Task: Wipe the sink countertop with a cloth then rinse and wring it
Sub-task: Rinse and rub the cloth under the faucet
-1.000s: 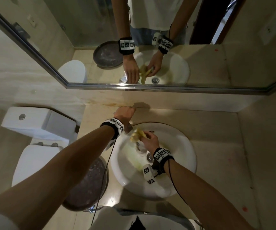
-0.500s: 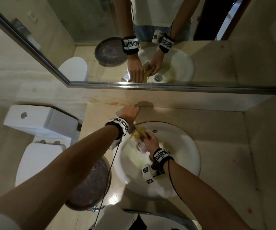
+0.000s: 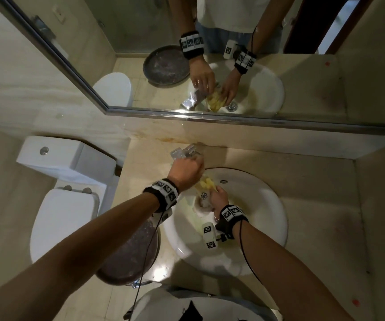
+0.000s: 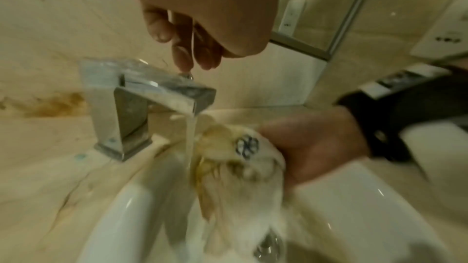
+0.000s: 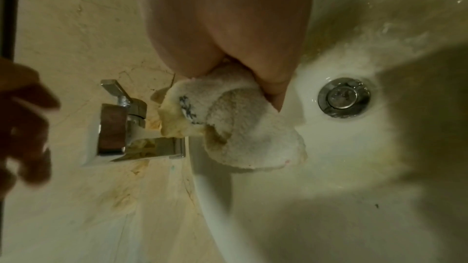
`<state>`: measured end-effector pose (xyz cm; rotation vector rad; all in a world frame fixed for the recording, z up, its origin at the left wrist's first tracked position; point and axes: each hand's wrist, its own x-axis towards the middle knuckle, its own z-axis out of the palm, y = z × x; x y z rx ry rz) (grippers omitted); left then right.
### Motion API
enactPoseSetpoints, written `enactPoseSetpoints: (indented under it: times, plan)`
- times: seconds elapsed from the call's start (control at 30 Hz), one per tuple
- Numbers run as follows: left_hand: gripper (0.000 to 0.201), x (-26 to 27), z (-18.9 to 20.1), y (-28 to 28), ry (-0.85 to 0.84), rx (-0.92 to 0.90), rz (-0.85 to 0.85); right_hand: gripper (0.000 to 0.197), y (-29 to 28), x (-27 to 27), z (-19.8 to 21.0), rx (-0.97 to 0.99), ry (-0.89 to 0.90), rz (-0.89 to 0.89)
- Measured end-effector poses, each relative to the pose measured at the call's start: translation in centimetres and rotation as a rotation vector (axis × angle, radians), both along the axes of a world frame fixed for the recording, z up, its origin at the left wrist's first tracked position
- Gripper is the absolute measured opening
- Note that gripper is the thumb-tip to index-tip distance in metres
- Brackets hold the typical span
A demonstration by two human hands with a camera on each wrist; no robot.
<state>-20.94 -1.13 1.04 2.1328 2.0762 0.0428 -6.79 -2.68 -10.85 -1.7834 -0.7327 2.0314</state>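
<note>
Rinsing is the step in hand, judged from the running water. Head view: my right hand is bunched round the cloth, holding it inside the sink basin at its back left, just under the faucet. My left hand hovers over the faucet, fingers loosely curled and holding nothing. Yellow stain runs along the back of the countertop near the faucet.

Left wrist view: water falls from the spout in a thin stream and lands at the cloth's yellowed edge, not its middle. Left fingertips sit just above the lever, touching or nearly so; I cannot tell which. For a good rinse I would shift the cloth so the stained folds sit squarely under the flow, and open the bundle so water passes through.

Right wrist view: fingers and thumb are clamped on the upper part of the cloth; the lower part hangs free, yellow-brown along its folds. The drain looks unblocked, so runoff should clear. The tight wad likely traps dirt inside; loosening and kneading before wringing would help. Keep the cloth low in the basin to limit splash onto the counter.
</note>
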Motion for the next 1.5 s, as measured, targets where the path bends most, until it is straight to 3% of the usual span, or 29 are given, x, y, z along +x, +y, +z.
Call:
enactPoseSetpoints:
  times: [0.13,0.2,0.3,0.37,0.47,0.57,0.63,0.7,0.83,0.93,1.07,1.2,1.3,1.37,1.5]
  plan:
    - [0.047,0.0,-1.5,-5.0,0.094,-0.074,-0.037,0.023,0.4,-0.6,-0.2,-0.082,0.072,-0.048]
    - [0.050,0.1,-2.3,-7.0,0.151,-0.187,-0.033,0.027,0.6,-0.8,-0.1,-0.116,0.114,-0.057]
    - [0.048,0.2,-3.8,-8.6,0.084,-0.335,0.107,0.026,0.9,-1.0,-0.1,-0.188,0.177,-0.079]
    - [0.058,-0.3,-5.4,-9.1,-0.147,-0.465,0.279,0.034,1.0,-1.2,-0.2,-0.250,0.230,-0.066]
    - [0.069,-0.5,-7.6,-8.8,-0.700,-0.564,0.529,0.058,1.2,-1.1,0.3,-0.248,0.374,-0.021]
    - [0.038,0.2,-7.2,-8.1,-1.079,-0.554,0.767,0.072,1.4,-1.0,0.4,-0.300,0.555,0.027]
    - [0.030,0.2,-7.2,-7.7,-1.153,-0.533,0.829,0.078,1.3,-0.7,0.2,-0.290,0.566,0.120]
    - [0.027,-0.2,-7.8,-7.5,-1.158,-0.494,0.836,0.072,1.0,-0.4,0.4,-0.271,0.502,0.172]
    - [0.011,-0.6,-7.8,-6.9,-1.147,-0.380,0.883,0.046,0.6,0.3,0.9,-0.082,0.124,0.322]
    - [0.020,-1.0,-7.5,-6.7,-1.153,-0.318,0.909,0.053,0.4,0.6,-0.5,0.056,-0.027,0.381]
    - [0.030,-1.2,-7.8,-7.1,-1.113,-0.258,0.936,0.036,0.7,0.1,-1.6,0.242,-0.228,0.400]
    - [0.026,-0.9,-7.6,-7.4,-1.140,-0.247,1.021,0.033,0.8,-1.2,-1.5,0.295,-0.347,0.506]
    - [0.031,-0.8,-7.1,-7.3,-1.192,-0.392,1.062,0.041,0.7,-1.6,-0.9,0.323,-0.353,0.556]
    - [0.034,-0.8,-7.2,-7.1,-1.150,-0.501,1.036,0.042,0.5,-1.6,-0.9,0.331,-0.311,0.563]
    - [0.015,-0.7,-7.4,-6.6,-1.028,-0.600,0.883,0.040,0.3,-1.1,-1.3,0.312,-0.214,0.508]
